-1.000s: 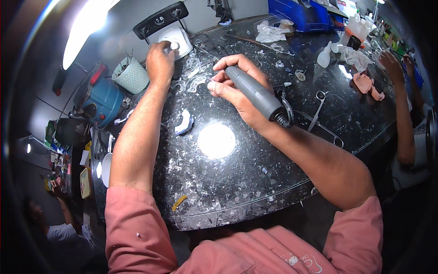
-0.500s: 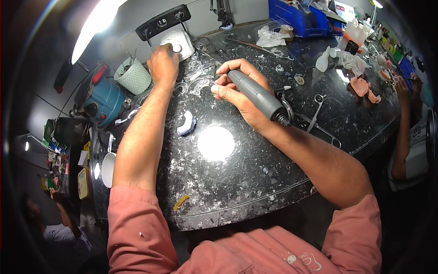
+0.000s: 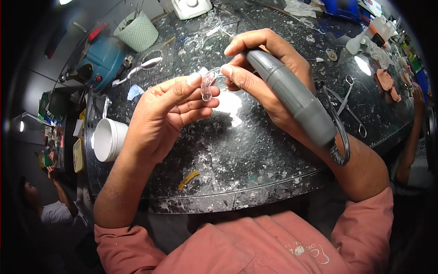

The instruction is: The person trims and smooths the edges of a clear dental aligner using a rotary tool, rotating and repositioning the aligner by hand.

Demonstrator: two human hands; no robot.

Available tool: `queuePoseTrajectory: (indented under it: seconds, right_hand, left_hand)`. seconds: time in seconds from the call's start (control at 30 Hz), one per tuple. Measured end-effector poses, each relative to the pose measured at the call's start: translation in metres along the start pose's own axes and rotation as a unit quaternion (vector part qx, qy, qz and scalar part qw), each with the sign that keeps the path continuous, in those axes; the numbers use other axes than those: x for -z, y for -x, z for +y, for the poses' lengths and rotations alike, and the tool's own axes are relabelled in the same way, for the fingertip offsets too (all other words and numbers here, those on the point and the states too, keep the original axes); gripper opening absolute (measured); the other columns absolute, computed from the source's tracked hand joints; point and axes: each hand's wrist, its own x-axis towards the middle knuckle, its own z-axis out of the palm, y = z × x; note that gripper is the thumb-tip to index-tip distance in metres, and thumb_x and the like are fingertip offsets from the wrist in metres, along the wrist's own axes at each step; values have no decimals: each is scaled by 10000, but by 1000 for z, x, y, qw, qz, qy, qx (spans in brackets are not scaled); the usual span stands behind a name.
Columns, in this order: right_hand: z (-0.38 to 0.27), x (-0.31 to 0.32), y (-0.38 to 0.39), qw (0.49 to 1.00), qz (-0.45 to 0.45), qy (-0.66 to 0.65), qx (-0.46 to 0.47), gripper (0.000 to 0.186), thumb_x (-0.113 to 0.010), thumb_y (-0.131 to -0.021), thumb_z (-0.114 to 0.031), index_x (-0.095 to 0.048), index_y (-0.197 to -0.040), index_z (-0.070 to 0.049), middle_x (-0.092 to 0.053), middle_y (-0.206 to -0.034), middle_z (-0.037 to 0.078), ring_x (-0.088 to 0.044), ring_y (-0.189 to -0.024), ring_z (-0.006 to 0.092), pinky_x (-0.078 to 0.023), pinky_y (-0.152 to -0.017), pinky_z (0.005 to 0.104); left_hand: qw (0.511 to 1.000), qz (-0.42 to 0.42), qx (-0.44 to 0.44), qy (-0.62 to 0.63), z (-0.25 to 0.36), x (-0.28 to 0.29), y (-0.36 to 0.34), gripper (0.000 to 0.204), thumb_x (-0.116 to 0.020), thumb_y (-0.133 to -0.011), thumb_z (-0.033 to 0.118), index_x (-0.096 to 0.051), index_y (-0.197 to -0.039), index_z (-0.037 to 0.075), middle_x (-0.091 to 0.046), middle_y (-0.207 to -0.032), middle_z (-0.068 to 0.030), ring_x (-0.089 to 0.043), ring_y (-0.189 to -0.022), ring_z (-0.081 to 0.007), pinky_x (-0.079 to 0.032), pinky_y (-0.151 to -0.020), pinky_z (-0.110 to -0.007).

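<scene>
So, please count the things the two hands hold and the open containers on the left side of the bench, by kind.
Grey handheld rotary tool: 1, in the right hand
Clear dental piece: 1, in the left hand
White cup: 1
Pale green basket: 1
Total: 4

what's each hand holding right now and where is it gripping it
The left hand pinches a clear curved plastic piece at one end. The right hand grips a grey rotary handpiece around its front end.

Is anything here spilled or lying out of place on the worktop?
Yes. White dust and specks cover the dark worktop below the hands, thickest under the clear piece. A small yellow strip lies loose near the front edge.
</scene>
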Motion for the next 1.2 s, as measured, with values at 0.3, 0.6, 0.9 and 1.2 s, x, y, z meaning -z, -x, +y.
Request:
queuePoseTrajectory:
  seconds: [0.3,0.6,0.9,1.2]
  right_hand:
    - [-12,-9,9,995,-47,2,-85,205,-596,-760,5,-510,-942,-33,-530,-786,40,-554,-680,84,-459,-616,206]
    - [-26,-22,10,991,-49,15,-120,221,-574,-761,26,-489,-959,-24,-528,-821,64,-550,-658,102,-470,-599,218]
    - [-25,-22,13,991,-56,14,-120,268,-595,-764,0,-493,-1008,-44,-538,-831,71,-551,-689,105,-455,-620,215]
    - [-18,-9,4,962,-109,177,176,340,-565,-783,-235,-513,-978,39,-536,-924,161,-539,-866,235,-412,-865,463]
  left_hand:
    - [998,0,40,58,-21,12,18,296,-584,-796,112,-538,-1038,-52,-612,-909,-143,-604,-801,-173,-485,-717,-253]
    - [995,17,72,66,-23,10,24,328,-535,-813,179,-512,-1025,-71,-610,-810,-145,-605,-643,-174,-499,-594,-228]
    - [985,-48,97,134,-24,12,25,381,-541,-777,93,-453,-1103,-84,-611,-839,-169,-625,-674,-229,-525,-588,-274]
    - [984,-3,50,171,-22,11,23,534,-525,-828,170,-286,-1250,-52,-570,-953,-119,-595,-803,-151,-512,-625,-245]
